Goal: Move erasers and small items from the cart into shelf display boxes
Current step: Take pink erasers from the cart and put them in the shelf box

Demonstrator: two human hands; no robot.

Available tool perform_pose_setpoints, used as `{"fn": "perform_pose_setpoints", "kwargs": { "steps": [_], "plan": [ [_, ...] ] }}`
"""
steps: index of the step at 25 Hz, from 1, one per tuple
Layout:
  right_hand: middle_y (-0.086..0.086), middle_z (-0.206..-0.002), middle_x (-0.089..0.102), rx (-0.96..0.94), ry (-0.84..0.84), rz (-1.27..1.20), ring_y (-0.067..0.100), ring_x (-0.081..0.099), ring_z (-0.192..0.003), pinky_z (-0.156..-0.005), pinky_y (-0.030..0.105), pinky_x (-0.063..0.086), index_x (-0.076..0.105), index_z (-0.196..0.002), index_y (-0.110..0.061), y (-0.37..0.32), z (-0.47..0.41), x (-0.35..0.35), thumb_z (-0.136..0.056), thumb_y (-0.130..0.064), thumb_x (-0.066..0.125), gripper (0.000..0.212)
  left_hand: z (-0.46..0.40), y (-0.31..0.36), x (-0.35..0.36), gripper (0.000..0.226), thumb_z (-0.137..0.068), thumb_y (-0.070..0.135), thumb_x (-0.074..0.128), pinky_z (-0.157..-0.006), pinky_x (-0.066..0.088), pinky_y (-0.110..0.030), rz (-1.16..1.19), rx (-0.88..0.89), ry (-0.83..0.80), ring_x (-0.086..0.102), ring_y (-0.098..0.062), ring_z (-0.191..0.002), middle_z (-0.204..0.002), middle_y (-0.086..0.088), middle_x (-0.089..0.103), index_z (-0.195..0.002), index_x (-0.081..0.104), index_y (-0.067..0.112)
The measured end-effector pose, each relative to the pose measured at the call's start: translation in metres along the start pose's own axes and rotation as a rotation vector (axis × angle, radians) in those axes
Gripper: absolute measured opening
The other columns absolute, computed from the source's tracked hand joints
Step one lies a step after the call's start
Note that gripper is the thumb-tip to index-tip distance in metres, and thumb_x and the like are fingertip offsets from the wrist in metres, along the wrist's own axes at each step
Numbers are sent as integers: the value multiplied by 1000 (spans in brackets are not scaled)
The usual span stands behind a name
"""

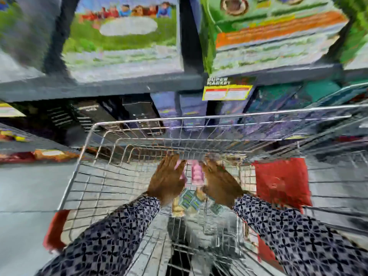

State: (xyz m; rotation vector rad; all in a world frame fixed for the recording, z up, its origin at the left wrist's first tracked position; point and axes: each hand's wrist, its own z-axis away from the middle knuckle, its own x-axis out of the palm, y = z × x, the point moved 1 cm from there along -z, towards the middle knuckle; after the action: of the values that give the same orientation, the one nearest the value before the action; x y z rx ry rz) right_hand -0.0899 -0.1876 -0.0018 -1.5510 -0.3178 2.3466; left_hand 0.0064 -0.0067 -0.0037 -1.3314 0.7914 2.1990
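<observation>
The picture is blurred by motion. Both my hands reach down into a wire shopping cart (83, 156). My left hand (167, 179) has its fingers spread, with pink showing at the fingertips. My right hand (220, 181) is beside it with its fingers curled downward. Between the two hands lies a pink packet (196, 173), touching or nearly touching both. Whether either hand grips it is hidden by the blur. Below the hands, on the cart floor, lie green-and-white packets (189, 201) and a yellowish item (177, 208).
A dark shelf edge (99, 86) runs across above the cart, with a yellow price tag (227, 92). Large picture boxes (123, 36) stand on the shelf above. Dark and purple boxes (193, 112) fill the shelf behind the cart. A red flap (282, 180) hangs at the cart's right.
</observation>
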Motion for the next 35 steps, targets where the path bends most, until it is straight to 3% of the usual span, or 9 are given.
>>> {"fn": "perform_pose_setpoints", "kwargs": {
  "steps": [4,6,8,13,18,24,27,30,35],
  "plan": [
    [16,-171,19,-18,-43,-62,34,20,-158,-126,38,20,16,-164,-10,4,-26,35,-97,-28,64,84,-20,-18,41,67,-103,41,46,-128,27,-47,-3,8,-81,25,-33,-159,-172,-15,28,-161,33,12],
    [21,-164,34,-108,-34,25,37,28,-155,-127,44,25,34,-157,3,0,-34,44,-87,-25,74,85,-23,-26,53,68,-98,48,50,-123,36,-47,87,-16,-54,32,-30,-154,-168,-8,32,-157,36,17],
    [24,-146,57,-100,52,83,39,51,-141,-114,45,44,57,-140,7,-2,-44,46,-69,-23,88,84,-26,-34,60,71,-91,51,59,-114,48,-46,151,-10,-7,38,-28,-148,-163,-1,31,-152,35,24],
    [13,-167,30,10,42,-15,35,40,-146,-100,42,57,36,-158,-12,-7,-51,53,-90,-9,66,74,-33,-46,65,89,-84,47,77,-114,50,-49,81,52,-110,29,-29,-153,-168,0,22,-155,27,26],
    [5,-163,42,84,176,-110,31,58,-131,-94,37,58,47,-153,-20,-28,-19,6,-79,1,69,79,1,-31,10,88,-81,33,82,-116,48,-43,192,-9,3,47,-30,-145,-163,-5,39,-156,38,21],
    [-21,-168,23,36,374,-110,10,45,-144,-103,32,49,35,-155,-43,-109,103,-173,-75,-33,66,86,129,37,-194,74,-83,29,80,-127,33,-35,159,50,307,42,-27,-153,-164,-13,47,-150,55,9],
    [-13,-162,42,-61,626,-96,16,54,-137,-102,38,55,46,-151,-39,-147,154,-293,-69,-37,67,85,183,62,-324,80,-69,23,92,-123,17,-13,123,132,556,52,-30,-144,-153,-16,56,-141,63,1],
    [-3,-150,58,-171,924,-29,15,55,-134,-109,32,48,60,-142,-27,-180,183,-426,-67,-37,69,77,211,78,-458,84,-68,26,85,-120,5,-2,121,225,695,40,-18,-149,-154,-8,52,-144,60,0],
    [4,-157,51,-207,885,-21,22,50,-142,-118,38,42,56,-147,-26,-230,185,-588,-69,-35,66,80,204,86,-619,102,-63,39,80,-116,6,2,108,284,741,33,-6,-150,-156,15,32,-157,48,14]
  ]
}}
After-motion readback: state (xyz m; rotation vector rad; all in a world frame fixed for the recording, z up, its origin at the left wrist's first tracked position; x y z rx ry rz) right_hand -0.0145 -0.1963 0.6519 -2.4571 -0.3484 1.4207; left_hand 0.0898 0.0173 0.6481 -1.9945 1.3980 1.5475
